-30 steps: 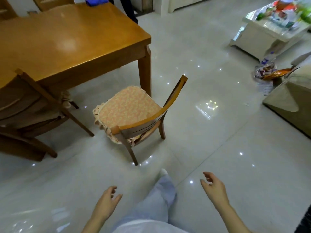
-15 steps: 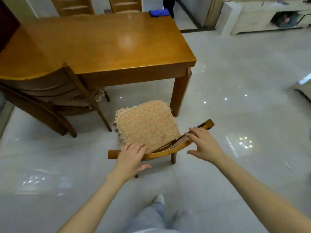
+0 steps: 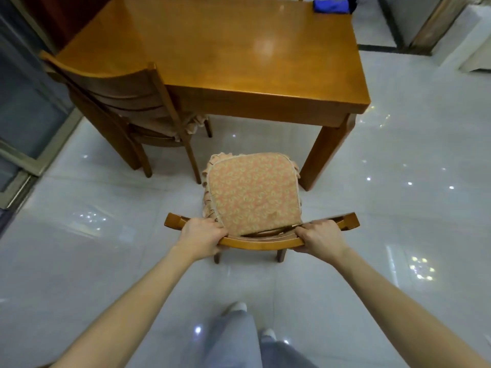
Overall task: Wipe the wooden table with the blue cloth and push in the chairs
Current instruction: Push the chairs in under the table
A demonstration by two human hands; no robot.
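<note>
Both hands have closed on the chair (image 3: 261, 241) backrest since a moment ago: left hand (image 3: 203, 239) and right hand (image 3: 320, 239) grip it, seat stretching ahead toward the table (image 3: 225, 62).

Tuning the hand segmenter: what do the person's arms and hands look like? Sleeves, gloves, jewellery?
Left forearm and right forearm are bare to the frame edge, no sleeves in view. Left hand and right hand ungloved; no watch, ring or bracelet shows. Pale grey-blue trousers.
</note>
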